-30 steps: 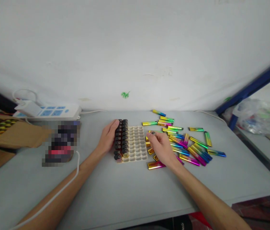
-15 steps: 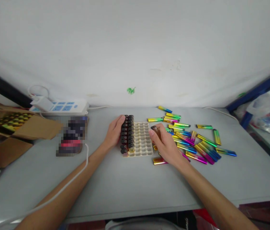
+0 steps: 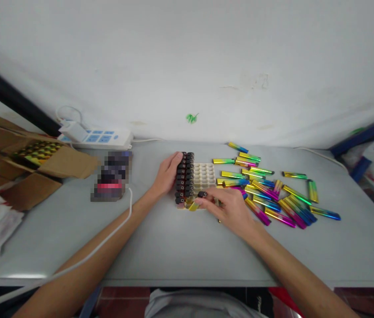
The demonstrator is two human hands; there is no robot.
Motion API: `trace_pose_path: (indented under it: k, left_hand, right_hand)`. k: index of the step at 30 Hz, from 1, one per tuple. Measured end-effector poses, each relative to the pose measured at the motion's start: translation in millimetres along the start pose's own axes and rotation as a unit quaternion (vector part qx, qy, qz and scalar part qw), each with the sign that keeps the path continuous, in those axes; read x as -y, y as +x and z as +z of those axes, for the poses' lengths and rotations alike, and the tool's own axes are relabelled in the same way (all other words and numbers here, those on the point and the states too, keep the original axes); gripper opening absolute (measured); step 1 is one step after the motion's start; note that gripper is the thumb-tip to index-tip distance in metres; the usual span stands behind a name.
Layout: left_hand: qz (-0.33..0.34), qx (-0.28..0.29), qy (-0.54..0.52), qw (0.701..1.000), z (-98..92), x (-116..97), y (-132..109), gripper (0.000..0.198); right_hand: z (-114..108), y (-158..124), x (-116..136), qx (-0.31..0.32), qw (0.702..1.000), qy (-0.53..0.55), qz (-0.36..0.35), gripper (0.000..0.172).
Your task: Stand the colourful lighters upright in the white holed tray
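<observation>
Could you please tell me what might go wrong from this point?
The tilted piece in the right hand could slip or knock the black-topped pieces standing in the tray. That hand might also brush aside some loose shiny pieces close by. The white cable crossing over the left forearm could perhaps snag if that arm moves.

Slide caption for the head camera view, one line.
Right hand holds a black-tipped piece at the pale tray; left hand against the black-topped rows.
</observation>
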State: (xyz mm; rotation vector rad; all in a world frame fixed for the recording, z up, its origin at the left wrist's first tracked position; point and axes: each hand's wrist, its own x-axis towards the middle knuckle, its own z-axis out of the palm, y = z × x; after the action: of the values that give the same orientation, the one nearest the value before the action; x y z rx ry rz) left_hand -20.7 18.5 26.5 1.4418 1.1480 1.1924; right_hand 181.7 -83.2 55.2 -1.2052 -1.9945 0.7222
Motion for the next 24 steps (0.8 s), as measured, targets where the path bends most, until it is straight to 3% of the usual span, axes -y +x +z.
trace_pose_path:
  k: [8,13,17,24]
  left_hand:
    - [0.016,0.009,-0.003,1.0,-0.5,0,0,0.04]
    - [0.017,0.006,0.001,1.0,-1.5,2,1,0.044]
    - [0.012,-0.005,0.009,1.0,-0.8,-3,1,0.044]
    - [0.0,-0.009,0.013,1.0,-2.4,-6,1,0.043]
  right_hand:
    - [12,-1,-2,-0.025,0.989,-0.077,-0.122,0.045]
    - [16,3,4,0.014,0.976,-0.171,-0.133,0.051]
    - [23,5,8,0.007,0.96,-0.252,-0.119,0.05]
    - [23,-2,-3,0.022,0.96,-0.243,-0.139,0.048]
